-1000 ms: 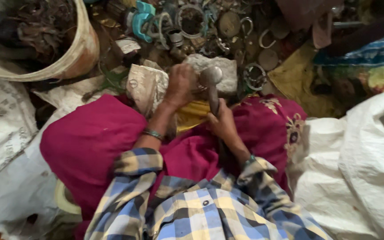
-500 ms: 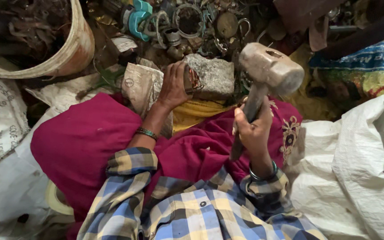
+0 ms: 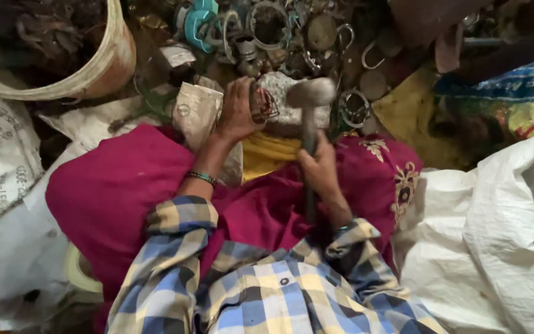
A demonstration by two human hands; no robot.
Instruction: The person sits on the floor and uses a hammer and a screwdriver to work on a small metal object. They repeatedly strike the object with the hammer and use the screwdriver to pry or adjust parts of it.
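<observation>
Right, I see the left hand (image 3: 237,111) clamped on a small coil (image 3: 263,105), pinning it against the grey stone (image 3: 282,99) just above the lap. The right hand (image 3: 319,168) is wrapped tight round the hammer (image 3: 311,94) handle, its blurred head over the stone, beside the coil. Metal scrap (image 3: 292,31) lies beyond.

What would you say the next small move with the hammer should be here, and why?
Probably lift the hammer for another short strike. Its head is down at the small wire-wound scrap piece, which the left hand pins on the stone block. The right hand grips the handle, and the piece looks unbroken.
</observation>
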